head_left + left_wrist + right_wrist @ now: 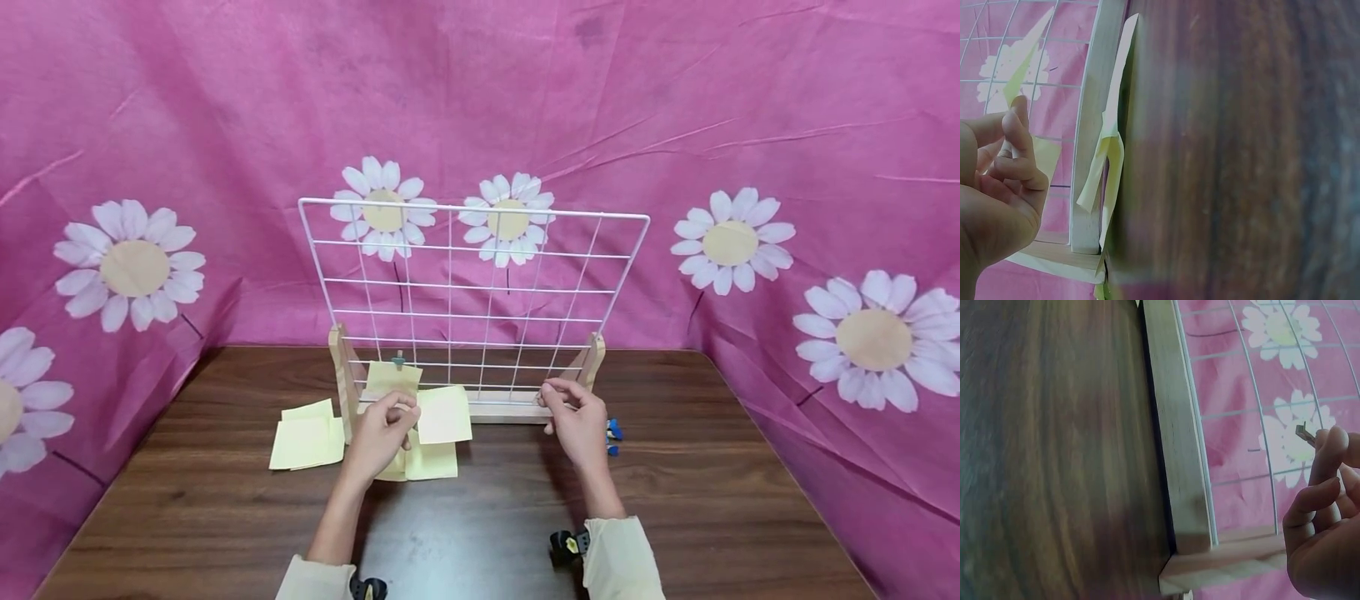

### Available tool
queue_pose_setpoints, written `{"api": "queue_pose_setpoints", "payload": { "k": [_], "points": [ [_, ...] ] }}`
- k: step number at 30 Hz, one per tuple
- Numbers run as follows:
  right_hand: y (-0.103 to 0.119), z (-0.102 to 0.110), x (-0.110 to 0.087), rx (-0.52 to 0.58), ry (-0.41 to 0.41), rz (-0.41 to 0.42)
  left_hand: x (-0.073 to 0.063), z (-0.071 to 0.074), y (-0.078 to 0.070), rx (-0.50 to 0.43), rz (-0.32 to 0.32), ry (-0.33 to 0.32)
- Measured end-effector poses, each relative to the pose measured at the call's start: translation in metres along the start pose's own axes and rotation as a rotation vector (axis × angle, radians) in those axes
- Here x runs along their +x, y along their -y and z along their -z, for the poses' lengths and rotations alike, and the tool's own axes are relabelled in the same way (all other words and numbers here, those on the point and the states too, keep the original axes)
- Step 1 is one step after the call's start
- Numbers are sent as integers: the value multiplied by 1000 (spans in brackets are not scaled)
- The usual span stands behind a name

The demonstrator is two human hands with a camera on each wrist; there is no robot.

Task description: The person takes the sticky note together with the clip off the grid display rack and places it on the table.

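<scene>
My left hand (381, 435) pinches a pale yellow sticky note (444, 414) by its edge, holding it in front of the lower part of a white wire grid (474, 207). Seen edge-on in the left wrist view, the same paper (1021, 72) rises from the fingertips. A small clip (1302, 432) sticks out between the thumb and finger of my right hand (581, 423), which is at the grid's lower right. Another yellow note (388, 378) hangs low on the grid at the left, under a dark green clip (399, 360).
The grid stands in a light wooden base (510, 411) on a dark wood table (675, 508). More yellow notes (435, 465) lie beneath my left hand. Further left is a loose pile of notes (303, 439). Blue clips (614, 430) lie beyond my right wrist. Pink flowered cloth (675, 100) hangs behind.
</scene>
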State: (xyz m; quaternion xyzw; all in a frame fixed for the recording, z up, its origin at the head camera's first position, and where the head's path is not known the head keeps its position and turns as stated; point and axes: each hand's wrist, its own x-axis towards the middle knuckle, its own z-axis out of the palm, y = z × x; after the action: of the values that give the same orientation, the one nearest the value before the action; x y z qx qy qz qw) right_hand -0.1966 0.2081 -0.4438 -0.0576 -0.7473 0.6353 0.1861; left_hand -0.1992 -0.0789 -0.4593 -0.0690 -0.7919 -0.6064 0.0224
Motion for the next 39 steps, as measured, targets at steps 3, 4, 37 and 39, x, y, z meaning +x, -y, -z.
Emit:
{"api": "queue_pose_setpoints", "payload": {
  "k": [3, 4, 37, 39],
  "points": [
    [-1, 6, 0, 2, 6, -9, 0, 0, 1, 6, 5, 3],
    [-2, 8, 0, 5, 3, -11, 0, -1, 1, 4, 7, 8],
    [-11, 50, -4, 227, -84, -153, 4, -3, 4, 25, 88, 99],
    [-12, 51, -4, 232, -83, -158, 3, -3, 4, 33, 87, 89]
  ]
}}
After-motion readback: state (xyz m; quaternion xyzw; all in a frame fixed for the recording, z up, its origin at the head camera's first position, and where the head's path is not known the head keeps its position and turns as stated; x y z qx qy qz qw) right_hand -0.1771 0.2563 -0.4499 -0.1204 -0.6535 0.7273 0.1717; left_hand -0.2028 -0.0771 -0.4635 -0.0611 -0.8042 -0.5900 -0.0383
